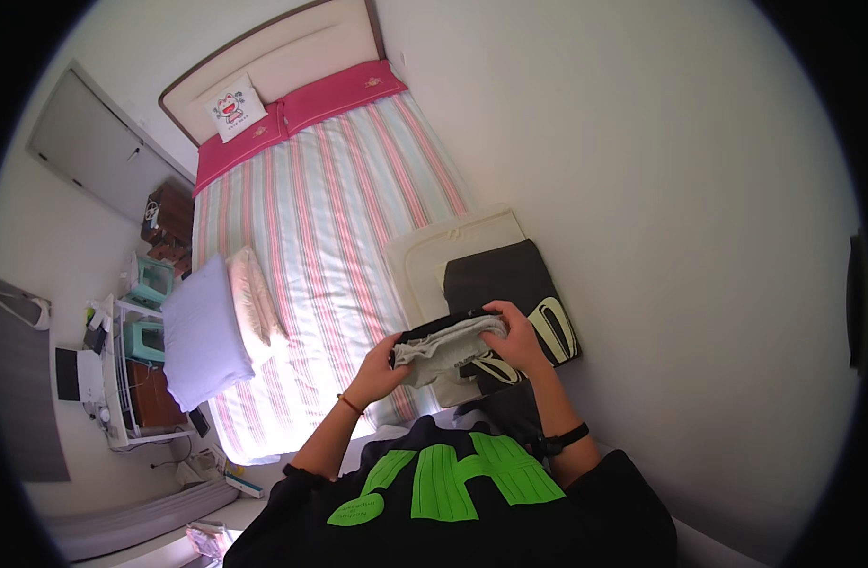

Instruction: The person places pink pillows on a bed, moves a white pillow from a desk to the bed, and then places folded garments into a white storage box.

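Note:
Both of my hands grip a grey cloth garment with a black edge (443, 348), stretched between them in front of my chest. My left hand (379, 371) is closed around its left end, and my right hand (516, 339) around its right end. The garment's exact kind cannot be made out. Just beyond my right hand lies a folded black cloth piece (496, 276) with pale looped markings. It rests partly over a flat cream-coloured panel or box (417, 254) at the bed's right side, whose near part is hidden by my hands and the garment.
A bed with a striped cover (330, 227) stretches ahead, with a white cushion (233, 109) at its head. A lavender pillow (205, 327) and a beige pillow (251, 303) lie on its left side. A white desk (122, 407) stands left; a bare wall (680, 189) rises right.

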{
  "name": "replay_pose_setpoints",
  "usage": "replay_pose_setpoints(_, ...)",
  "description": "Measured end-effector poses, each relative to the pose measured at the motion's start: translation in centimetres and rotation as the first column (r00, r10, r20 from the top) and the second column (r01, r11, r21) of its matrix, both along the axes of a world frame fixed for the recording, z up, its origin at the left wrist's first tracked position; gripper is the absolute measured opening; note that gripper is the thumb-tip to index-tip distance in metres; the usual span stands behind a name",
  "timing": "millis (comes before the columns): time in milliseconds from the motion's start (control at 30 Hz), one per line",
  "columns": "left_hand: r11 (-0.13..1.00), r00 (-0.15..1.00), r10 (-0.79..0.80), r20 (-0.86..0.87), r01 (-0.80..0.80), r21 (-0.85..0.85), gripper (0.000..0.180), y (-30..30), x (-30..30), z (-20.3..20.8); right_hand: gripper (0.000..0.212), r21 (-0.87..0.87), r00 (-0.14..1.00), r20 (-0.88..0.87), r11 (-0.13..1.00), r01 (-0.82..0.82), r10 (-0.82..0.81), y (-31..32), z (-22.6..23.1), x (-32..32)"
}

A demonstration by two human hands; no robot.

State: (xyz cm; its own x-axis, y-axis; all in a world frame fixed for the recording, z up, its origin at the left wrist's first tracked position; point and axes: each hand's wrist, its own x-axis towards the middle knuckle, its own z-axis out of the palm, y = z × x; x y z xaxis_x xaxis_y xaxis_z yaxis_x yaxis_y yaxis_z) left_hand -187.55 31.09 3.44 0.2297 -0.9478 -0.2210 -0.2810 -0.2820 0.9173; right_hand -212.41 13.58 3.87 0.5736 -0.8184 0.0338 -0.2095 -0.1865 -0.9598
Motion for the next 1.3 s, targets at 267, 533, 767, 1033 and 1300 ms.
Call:
replay_pose_setpoints(267, 0.988, 0.943, 0.153, -0.295, -0.153, 0.023, 0.05, -13.1, 1.6, -2.7, 0.041, -0.067, 0.985, -0.113, 0.99, 0.124, -0.131, -14.0, -0.9, 3.7)
replay_pose_setpoints(533, 0.979, 0.861, 0.198, -0.468, -0.192, 0.061, 0.06, -25.2, 5.0, -10.8, 0.041, 0.146, 0.919, -0.346, 0.956, 0.254, -0.191, -24.0, -5.0, 7.1)
replay_pose_setpoints(767, 0.931, 0.862, 0.356, -0.36, -0.296, 0.211, 0.058, -30.9, 4.1, -18.5, 0.043, -0.063, 0.827, -0.502, 0.965, 0.254, -0.251, -28.7, -11.3, 8.5)
replay_pose_setpoints(1033, 0.94, 0.888, 0.325, -0.326, -0.266, 0.214, 0.053, -32.4, 2.7, -19.1, 0.037, -0.275, 0.716, -0.522, 0.886, 0.374, -0.464, -27.3, -14.4, 8.5)
replay_pose_setpoints(1300, 0.941, 0.92, 0.295, -0.258, -0.234, 0.243, 0.055, -32.5, 3.3, -20.3, 0.039, -0.528, 0.673, -0.564, 0.836, 0.15, -0.478, -24.6, -11.5, 8.2)
